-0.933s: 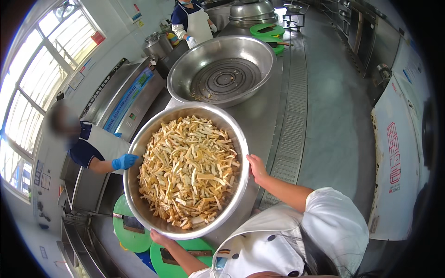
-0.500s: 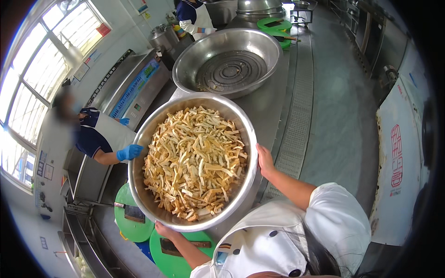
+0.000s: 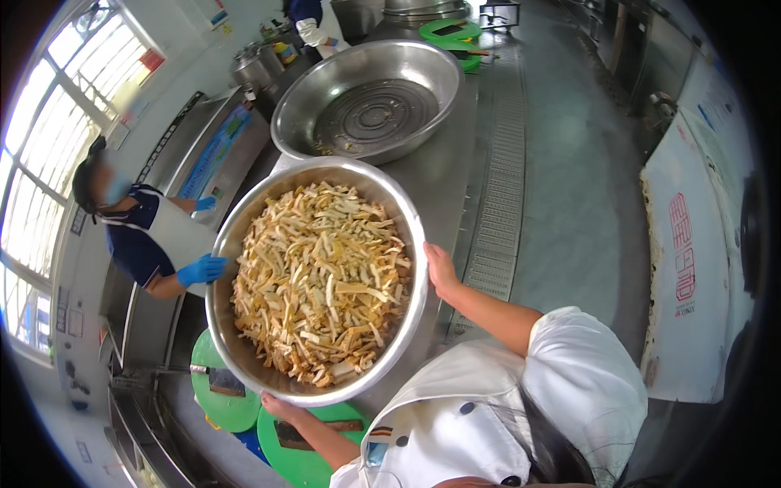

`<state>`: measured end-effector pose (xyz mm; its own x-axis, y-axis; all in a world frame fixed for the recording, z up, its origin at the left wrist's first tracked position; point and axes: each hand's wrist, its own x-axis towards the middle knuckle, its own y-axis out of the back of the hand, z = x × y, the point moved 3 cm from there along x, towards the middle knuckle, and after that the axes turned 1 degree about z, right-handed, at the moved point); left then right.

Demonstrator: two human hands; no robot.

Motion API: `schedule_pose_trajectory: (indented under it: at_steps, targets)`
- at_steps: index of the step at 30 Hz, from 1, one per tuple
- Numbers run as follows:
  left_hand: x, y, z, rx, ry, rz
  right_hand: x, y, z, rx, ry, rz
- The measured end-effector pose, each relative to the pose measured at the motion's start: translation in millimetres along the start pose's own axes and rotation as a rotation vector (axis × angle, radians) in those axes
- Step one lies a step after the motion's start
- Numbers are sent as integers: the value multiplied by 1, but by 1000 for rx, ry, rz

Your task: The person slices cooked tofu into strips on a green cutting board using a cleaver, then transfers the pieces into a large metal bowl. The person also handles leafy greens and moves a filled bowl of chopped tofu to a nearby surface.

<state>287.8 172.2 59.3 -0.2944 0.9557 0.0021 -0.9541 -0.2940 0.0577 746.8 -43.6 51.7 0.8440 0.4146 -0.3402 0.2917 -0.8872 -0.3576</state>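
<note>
A wide steel basin (image 3: 392, 200) heaped with tan, unevenly cut strips (image 3: 325, 276) is between my two hands. My right hand (image 3: 441, 270) is closed on its right rim. At the near lower left of the rim, my left hand (image 3: 281, 407) also holds the basin, its fingers partly hidden beneath it. A co-worker's blue-gloved hand (image 3: 203, 270) touches the left side of the same basin. Just beyond stands a larger steel basin (image 3: 439, 102), with only a few small scraps on its ringed bottom.
Green round cutting boards (image 3: 221, 413) with cleavers are below left, more boards (image 3: 451, 29) at the far end of the steel table (image 3: 431, 191). A floor drain grate (image 3: 500, 203) runs along the right, near a white cabinet (image 3: 687, 268). Another person (image 3: 317, 28) works beyond.
My view has shifted, so the basin and surroundings sit farther left in the picture. The co-worker's head has changed position. Both my hands and the co-worker's gloved hand stay on the basin.
</note>
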Motion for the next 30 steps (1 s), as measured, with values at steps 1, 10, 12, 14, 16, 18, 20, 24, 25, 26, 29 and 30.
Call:
schedule_pose_trajectory:
  at_steps: [1,10,12,14,16,18,20,24,25,26,29,30]
  targets:
    - [1,-10,-6,50,-41,-51,0,10,-8,-52,58,25]
    - [-35,-24,16,785,-624,-22,3,-9,3,-92,195,3]
    - [-29,-16,15,828,-632,-17,-7,-13,-5,-77,88,-29]
    - [-21,-9,11,855,-617,-36,-5,-12,-2,-127,247,68]
    - [-12,3,9,880,-589,-36,-14,-13,-10,-43,109,-8]
    - [-6,15,7,881,-545,-39,-6,-11,-1,-75,57,-15]
    - [3,20,0,849,-487,-60,-18,-9,-18,-107,-8,26]
    - [11,28,-19,546,-302,-58,-8,-4,-3,24,66,82]
    - [12,36,-16,519,-261,-40,-5,-2,2,-73,65,47]
    - [8,39,-15,466,-210,-4,-2,-4,9,15,52,50]
    - [-29,12,19,83,33,130,-10,-14,-10,30,50,131]
    - [-21,22,4,150,-33,101,-12,-16,-15,17,89,122]
